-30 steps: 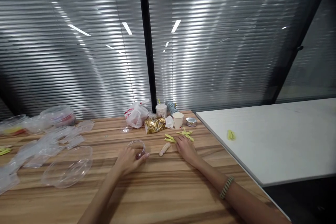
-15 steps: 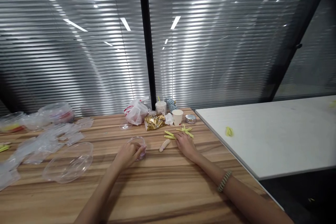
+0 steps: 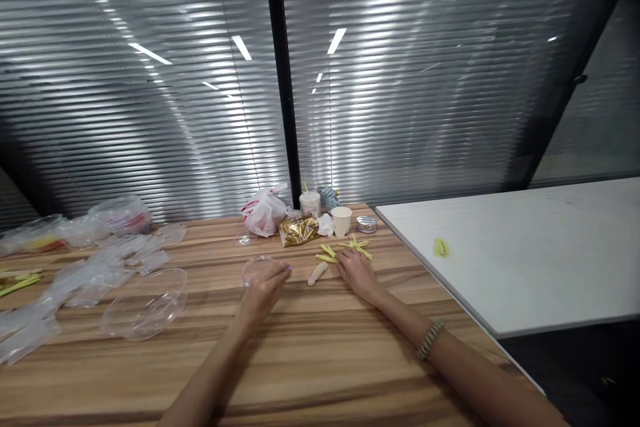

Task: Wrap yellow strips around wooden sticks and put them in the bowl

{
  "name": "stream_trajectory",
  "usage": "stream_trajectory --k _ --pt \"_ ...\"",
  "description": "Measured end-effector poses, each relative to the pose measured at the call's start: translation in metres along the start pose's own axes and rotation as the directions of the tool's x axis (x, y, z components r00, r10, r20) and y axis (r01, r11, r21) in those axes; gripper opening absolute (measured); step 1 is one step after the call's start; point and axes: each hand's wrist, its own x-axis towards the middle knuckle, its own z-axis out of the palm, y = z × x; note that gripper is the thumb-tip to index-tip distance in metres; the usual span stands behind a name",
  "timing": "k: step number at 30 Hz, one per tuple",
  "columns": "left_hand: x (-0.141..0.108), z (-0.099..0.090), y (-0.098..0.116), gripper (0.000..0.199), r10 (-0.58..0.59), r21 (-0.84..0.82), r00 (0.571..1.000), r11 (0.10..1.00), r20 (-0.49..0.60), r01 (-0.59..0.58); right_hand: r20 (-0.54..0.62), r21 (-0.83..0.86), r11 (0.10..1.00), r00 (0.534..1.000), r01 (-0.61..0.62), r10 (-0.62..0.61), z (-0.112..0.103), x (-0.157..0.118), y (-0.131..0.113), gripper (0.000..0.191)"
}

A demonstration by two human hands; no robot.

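1. My left hand [image 3: 265,288] pinches a purple bit [image 3: 289,269] beside the clear tub [image 3: 246,272] on the counter [image 3: 310,360].
2. My right hand [image 3: 356,273] touches yellow strips [image 3: 327,255], probably steadying them; can't tell if gripping.

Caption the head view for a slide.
Left hand by clear round plastic dish, right hand touching thin yellow strips.

A: Tally?
B: Left hand [image 3: 266,288], right hand [image 3: 357,273]: two. Bracelet [image 3: 431,339], one. Tub [image 3: 253,269], one.
A: Next?
B: Plain cup [image 3: 341,221], straw cup [image 3: 310,204]: two. White bag [image 3: 263,213], one. Gold packet [image 3: 299,231], one. Tin [image 3: 367,224], one.
A: Yellow strips [image 3: 329,258]?
B: Overlapping; uncountable.
A: Tables?
B: Wood table [image 3: 320,360], white table [image 3: 540,260]: two.
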Motion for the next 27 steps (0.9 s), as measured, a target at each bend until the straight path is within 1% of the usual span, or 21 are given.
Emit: stream_trajectory --k 1,3,5,6,9,11,12,14,17,20,22,24,26,27 --pt "0.0 0.007 0.007 0.024 0.006 -0.039 0.999 0.999 0.045 -0.004 -0.01 0.01 1.0 1.0 -0.004 0.004 0.0 0.0 0.0 0.029" --pt "-0.001 0.018 0.017 0.027 -0.035 -0.104 0.985 0.993 0.168 0.053 -0.028 0.034 0.999 1.0 0.004 -0.003 0.001 0.0 0.001 0.03" --pt "-0.002 0.024 0.022 0.026 -0.124 -0.155 0.951 0.973 0.283 0.173 -0.036 0.052 0.998 0.999 0.023 -0.021 0.001 0.0 0.002 0.032" --pt "-0.003 0.025 0.023 0.026 -0.178 -0.167 0.93 0.956 0.323 0.241 -0.035 0.057 0.998 0.999 0.03 -0.028 0.002 0.001 0.002 0.031" --pt "-0.004 0.025 0.02 0.022 -0.349 -0.141 0.857 0.893 0.379 0.427 -0.03 0.049 0.998 0.999 0.041 -0.039 0.002 0.002 0.003 0.026" --pt "-0.004 0.023 0.018 0.019 -0.42 -0.121 0.82 0.859 0.389 0.498 -0.041 0.037 0.998 0.998 0.041 -0.039 0.003 0.002 0.003 0.023" --pt "-0.004 0.022 0.017 0.019 -0.434 -0.117 0.811 0.851 0.392 0.512 -0.051 0.035 0.999 0.998 0.039 -0.038 0.003 0.002 0.003 0.022" --pt "-0.003 0.02 0.018 0.019 -0.421 -0.109 0.816 0.861 0.396 0.497 -0.074 0.047 0.998 0.997 0.038 -0.034 0.004 0.003 0.003 0.02" --pt "-0.001 0.018 0.022 0.022 -0.352 -0.087 0.843 0.904 0.406 0.419 -0.119 0.092 0.995 0.993 0.032 -0.021 0.005 0.003 0.005 0.018" --pt "-0.001 0.017 0.026 0.024 -0.328 -0.06 0.867 0.925 0.374 0.376 -0.216 0.156 0.987 0.976 0.042 -0.008 0.008 0.005 0.007 0.019" --pt "-0.002 0.016 0.028 0.033 -0.326 -0.038 0.878 0.932 0.351 0.361 -0.311 0.206 0.971 0.949 0.118 -0.05 0.01 0.005 0.008 0.02" --pt "-0.002 0.015 0.029 0.043 -0.306 -0.052 0.891 0.938 0.334 0.342 -0.402 0.248 0.933 0.904 0.261 -0.146 0.011 0.005 0.006 0.02" --pt "-0.001 0.015 0.03 0.051 -0.305 -0.089 0.91 0.936 0.282 0.342 -0.458 0.269 0.874 0.852 0.403 -0.252 0.01 0.003 0.001 0.019" --pt "0.0 0.015 0.03 0.054 -0.32 -0.105 0.917 0.93 0.239 0.352 -0.47 0.274 0.848 0.832 0.454 -0.294 0.01 0.001 -0.002 0.019"
